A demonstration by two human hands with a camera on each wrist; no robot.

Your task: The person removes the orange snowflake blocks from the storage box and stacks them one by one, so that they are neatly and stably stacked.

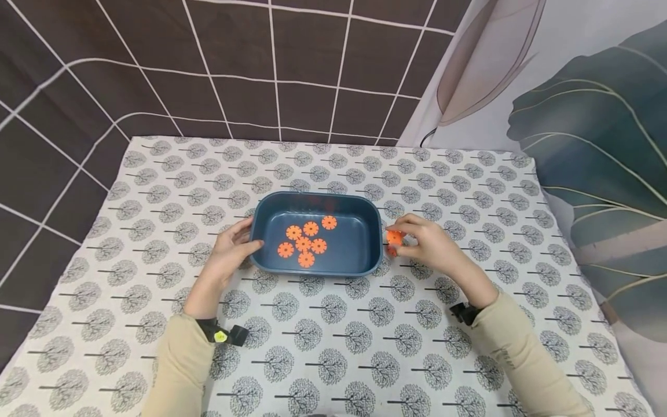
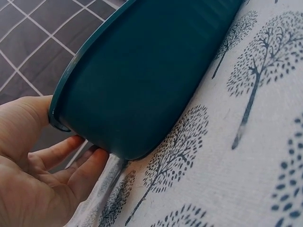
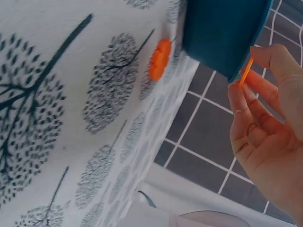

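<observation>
An orange disc [image 1: 395, 238] is being pinched by the right hand [image 1: 426, 242], its fingertips closing on it from either side, just beyond the right end of a blue tray [image 1: 356, 249]. Whether the disc is touching the tray rim cannot be told. A second orange disc [image 3: 160, 60] is lying on the worktop cloth [image 1: 333, 324], near that same end. Seven orange discs [image 1: 303, 244] are resting on the tray floor, most of them toward its left end and near edge, one lying further toward the far edge. The left hand [image 1: 227, 253] is gripping the tray's left end, thumb at the rim and fingers bearing against the outer wall. The tray is standing between the worktop's left and right edges. Black bands [image 1: 229, 334] are encircling both wrists, beside beige sleeves [image 1: 182, 365]. A dark grid-patterned wall covering [image 1: 302, 58] is rising behind the worktop's far edge.
</observation>
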